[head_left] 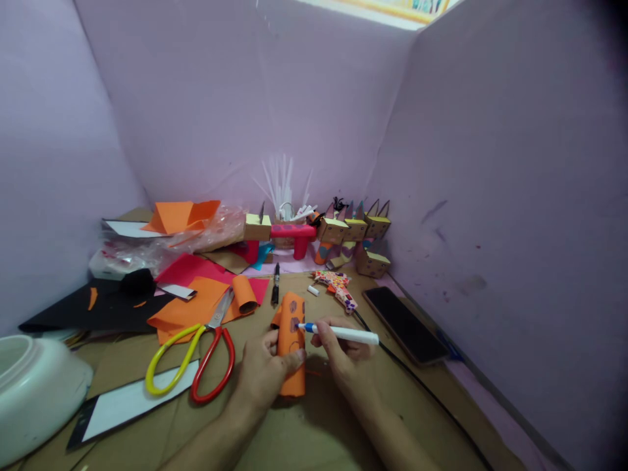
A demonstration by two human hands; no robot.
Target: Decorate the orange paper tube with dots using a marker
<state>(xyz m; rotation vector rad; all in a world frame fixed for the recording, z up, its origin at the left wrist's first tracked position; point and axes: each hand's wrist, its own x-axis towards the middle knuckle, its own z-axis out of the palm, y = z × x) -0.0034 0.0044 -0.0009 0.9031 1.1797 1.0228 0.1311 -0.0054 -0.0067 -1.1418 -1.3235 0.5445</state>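
Our right hand [346, 360] is pinching a white marker [357, 335], blue tip at a purple spot on the orange paper tube [292, 341], which our left hand [260, 369] has wrapped between thumb and fingers, around 6 o'clock in view; from it, scissors [214, 323] lie at 9, phone [405, 325] at 3, box-headed figures [335, 229] at 1

The scissors [214, 321] lie left of the left hand [261, 369], partly over a card strip [120, 412]; a pot [46, 396] sits farther left. Behind the paper tube [291, 344] lies a pen [275, 285]. A phone [405, 324] lies right of the glue gun [337, 286]. At the back, straws [282, 191] stand with boxes [377, 227] on either side.
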